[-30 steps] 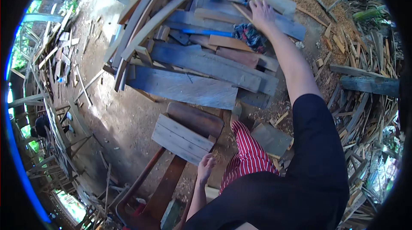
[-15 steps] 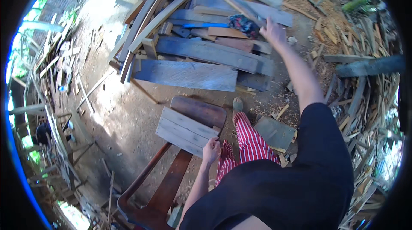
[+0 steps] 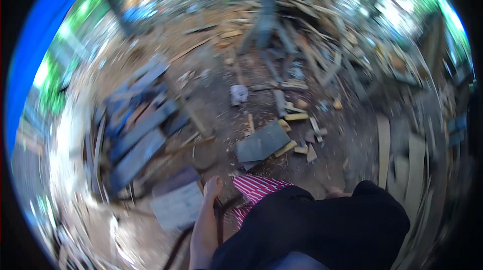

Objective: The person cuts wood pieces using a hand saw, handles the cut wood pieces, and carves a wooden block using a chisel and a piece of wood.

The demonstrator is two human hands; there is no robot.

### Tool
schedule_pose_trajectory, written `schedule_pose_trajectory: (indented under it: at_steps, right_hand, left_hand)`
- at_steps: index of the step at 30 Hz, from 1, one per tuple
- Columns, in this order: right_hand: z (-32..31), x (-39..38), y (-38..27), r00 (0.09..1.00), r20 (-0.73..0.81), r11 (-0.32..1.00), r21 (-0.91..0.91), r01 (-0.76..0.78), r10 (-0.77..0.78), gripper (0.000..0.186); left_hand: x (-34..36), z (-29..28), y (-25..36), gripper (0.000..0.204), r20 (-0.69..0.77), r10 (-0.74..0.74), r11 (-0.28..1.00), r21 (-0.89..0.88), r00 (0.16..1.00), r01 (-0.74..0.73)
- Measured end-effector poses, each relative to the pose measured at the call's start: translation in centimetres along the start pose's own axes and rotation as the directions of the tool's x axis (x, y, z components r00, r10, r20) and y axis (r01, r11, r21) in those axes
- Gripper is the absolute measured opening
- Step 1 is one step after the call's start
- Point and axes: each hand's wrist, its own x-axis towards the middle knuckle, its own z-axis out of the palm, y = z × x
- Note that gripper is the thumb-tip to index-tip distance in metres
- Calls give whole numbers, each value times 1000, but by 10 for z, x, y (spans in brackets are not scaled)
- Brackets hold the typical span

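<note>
My left hand point(image 3: 213, 187) is closed like a fist at the right edge of a pale plank board point(image 3: 177, 207). Whatever its fingers hold, if anything, is hidden. Under the board a dark brown wooden panel point(image 3: 173, 180) shows, part of a piece of furniture with dark curved bars running toward me. My right arm is down by my side. Only a smeared bit of my right hand point(image 3: 336, 192) shows beside the black shirt, its fingers not readable.
A stack of planks point(image 3: 138, 144) lies at the left. Ahead sit a grey flat board point(image 3: 266, 141), wood offcuts point(image 3: 311, 154) and a pale crumpled object point(image 3: 239, 95). A post point(image 3: 266, 8) stands at the far side beside heaped scrap wood. Long boards point(image 3: 415, 164) lie at the right.
My view has swung to the right, so the plank stack now sits further left. My right arm, stretched out over the planks before, has dropped to my side. My left hand stays by the pale board.
</note>
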Motion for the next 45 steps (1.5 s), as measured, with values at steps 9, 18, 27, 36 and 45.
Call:
schedule_pose_trajectory:
  at_steps: [9, 18, 27, 36, 45]
  right_hand:
    - [70, -15, 132, 858, 86, 622, 653, -433, 507, 25]
    - [79, -11, 315, 800, 160, 110, 956, -271, 579, 16]
    - [55, 43, 411, 768, 580, -519, 760, -391, 272, 13]
    - [-84, 146, 442, 874, 482, -318, 839, -442, 55, 12]
    - [-263, 199, 541, 843, 377, -285, 917, -280, 384, 17]
  left_hand:
    - [52, 93, 47, 33, 694, 74, 782, 406, 716, -474]
    - [103, 219, 317, 30, 587, 225, 934, 98, 778, -344]
    - [82, 317, 504, 32, 639, 258, 956, -61, 725, -286]
    - [121, 314, 439, 18, 654, -378, 898, 88, 656, 430]
    - [333, 479, 743, 15, 719, -53, 997, 5, 693, 72]
